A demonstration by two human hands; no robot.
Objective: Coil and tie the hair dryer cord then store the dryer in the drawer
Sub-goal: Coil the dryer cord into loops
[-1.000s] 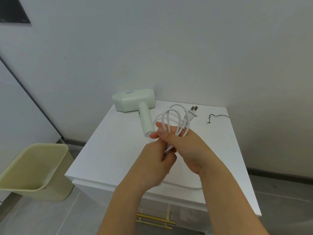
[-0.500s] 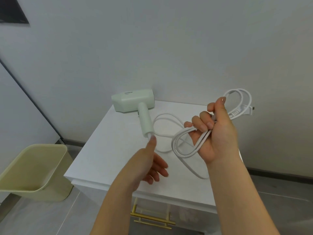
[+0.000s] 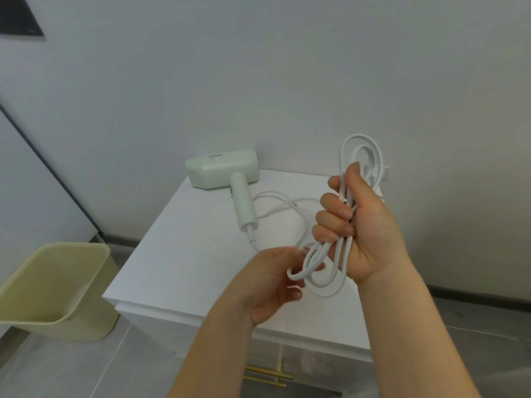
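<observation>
- Above the white cabinet top (image 3: 172, 254), the right hand (image 3: 362, 225) is clenched round the coiled white cord (image 3: 362, 138). Loops stick out past the thumb and hang below the little finger.
- Just below and left of that fist, the left hand (image 3: 270, 285) has its fingers at the lowest loop; blur hides whether they pinch it.
- Beyond the left hand, the pale green hair dryer (image 3: 224, 170) lies on the cabinet, its cord trailing toward the right hand.
- Beneath both wrists shows a gold drawer handle (image 3: 267, 374); far left of the left hand stands a yellowish bin (image 3: 51, 285).
</observation>
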